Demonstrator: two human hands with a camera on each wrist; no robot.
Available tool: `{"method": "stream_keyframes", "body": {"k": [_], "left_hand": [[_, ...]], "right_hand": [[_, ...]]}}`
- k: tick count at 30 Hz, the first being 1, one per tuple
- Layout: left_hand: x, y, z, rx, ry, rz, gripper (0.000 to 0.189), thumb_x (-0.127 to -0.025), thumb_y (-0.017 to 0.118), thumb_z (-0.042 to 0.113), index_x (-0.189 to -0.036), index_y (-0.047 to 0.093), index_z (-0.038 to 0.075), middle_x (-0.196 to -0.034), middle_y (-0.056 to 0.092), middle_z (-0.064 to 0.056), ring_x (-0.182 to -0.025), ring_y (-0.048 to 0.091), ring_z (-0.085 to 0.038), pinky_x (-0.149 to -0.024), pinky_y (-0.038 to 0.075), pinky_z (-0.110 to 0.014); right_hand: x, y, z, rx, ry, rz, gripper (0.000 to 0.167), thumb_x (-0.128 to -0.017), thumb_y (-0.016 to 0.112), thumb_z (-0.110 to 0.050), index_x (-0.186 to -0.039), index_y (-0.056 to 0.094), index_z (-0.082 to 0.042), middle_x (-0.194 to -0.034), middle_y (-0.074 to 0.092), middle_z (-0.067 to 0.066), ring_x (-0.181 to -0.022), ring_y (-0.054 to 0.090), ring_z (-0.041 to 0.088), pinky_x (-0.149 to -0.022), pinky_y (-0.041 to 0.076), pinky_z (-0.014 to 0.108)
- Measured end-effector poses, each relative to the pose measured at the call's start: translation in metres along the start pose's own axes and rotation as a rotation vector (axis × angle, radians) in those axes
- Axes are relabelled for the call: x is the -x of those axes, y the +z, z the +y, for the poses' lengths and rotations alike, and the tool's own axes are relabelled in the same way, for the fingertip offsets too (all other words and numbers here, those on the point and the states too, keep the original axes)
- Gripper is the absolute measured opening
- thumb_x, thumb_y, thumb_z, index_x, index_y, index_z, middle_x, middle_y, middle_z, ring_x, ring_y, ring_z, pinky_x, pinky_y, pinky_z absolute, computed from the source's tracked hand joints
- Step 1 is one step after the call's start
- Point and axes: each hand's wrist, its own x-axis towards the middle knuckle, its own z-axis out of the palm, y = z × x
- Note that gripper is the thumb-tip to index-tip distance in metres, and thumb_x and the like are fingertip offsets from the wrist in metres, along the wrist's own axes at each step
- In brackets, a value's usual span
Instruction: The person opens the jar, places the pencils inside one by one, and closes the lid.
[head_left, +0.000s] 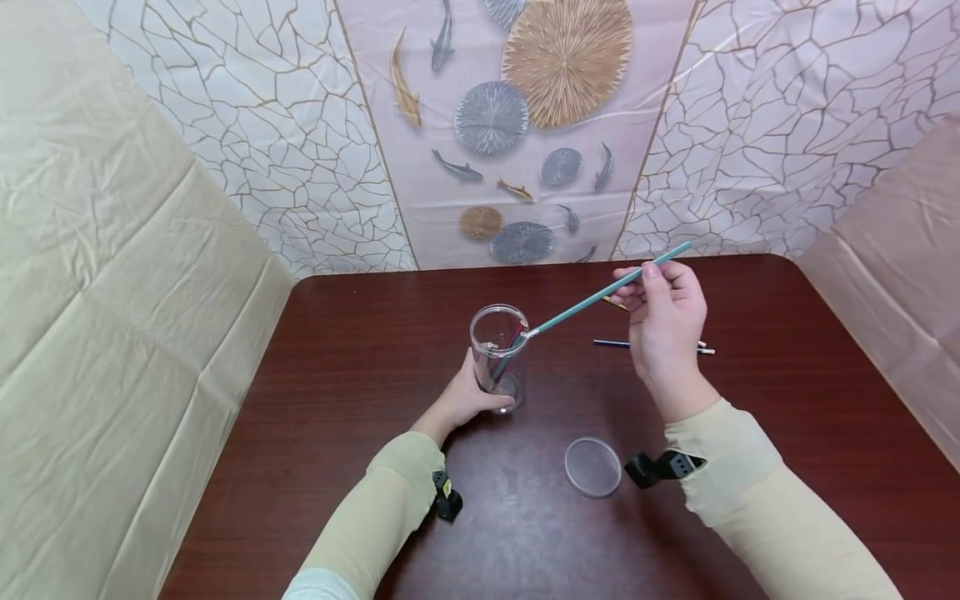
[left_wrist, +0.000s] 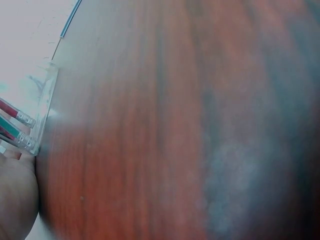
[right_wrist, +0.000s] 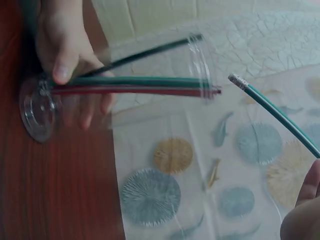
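Observation:
A tall clear plastic cup (head_left: 483, 365) stands upright on the table, and my left hand (head_left: 463, 397) grips it round its lower part. Inside lean a red pencil (right_wrist: 145, 90), a green pencil (right_wrist: 140, 81) and a dark pencil (right_wrist: 150, 52). My right hand (head_left: 667, 333) pinches another green pencil (head_left: 592, 300) near its upper end. That pencil slants down toward the cup's mouth, its eraser end (right_wrist: 237, 80) leading. In the right wrist view a small gap shows between this end and the rim. The left wrist view shows eraser ends (left_wrist: 26, 119) near the cup's bottom.
A clear round lid (head_left: 592, 467) lies on the brown table (head_left: 337, 500), between the forearms. Beyond my right hand lie a blue pencil (head_left: 611, 343) and a yellow one (head_left: 615, 303), partly hidden by the hand. Patterned cloth (head_left: 517, 192) hangs behind the table.

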Motion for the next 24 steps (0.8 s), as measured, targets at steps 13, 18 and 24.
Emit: {"method": "stream_keyframes", "body": {"k": [13,18,24], "left_hand": [[0.002,-0.002,0.006,0.029,0.001,-0.037,0.092,-0.068,0.079,-0.003,-0.138,0.020,-0.002,-0.145,0.036,-0.014,-0.132,0.031,-0.020,-0.106,0.024,-0.036],[0.003,-0.002,0.007,0.010,-0.012,-0.036,0.092,-0.068,0.079,-0.001,-0.139,0.020,0.000,-0.144,0.037,-0.013,-0.131,0.032,-0.021,-0.106,0.025,-0.036],[0.004,-0.002,0.010,-0.010,-0.024,-0.027,0.091,-0.067,0.080,0.001,-0.138,0.023,0.003,-0.143,0.038,-0.013,-0.131,0.034,-0.021,-0.106,0.026,-0.038]], "right_hand": [[0.012,0.007,0.016,0.119,0.058,-0.090,0.004,-0.092,0.054,0.002,-0.095,0.052,0.004,-0.080,0.067,0.017,-0.063,0.063,0.017,-0.060,0.053,0.027],[0.008,0.010,0.024,0.301,0.085,-0.136,0.009,-0.093,0.056,-0.003,-0.098,0.058,0.004,-0.079,0.068,0.011,-0.061,0.059,0.014,-0.058,0.050,0.024],[0.008,0.015,0.031,0.538,0.137,-0.209,0.016,-0.092,0.059,-0.010,-0.099,0.061,0.004,-0.079,0.069,0.000,-0.063,0.057,0.012,-0.061,0.050,0.024]]}}
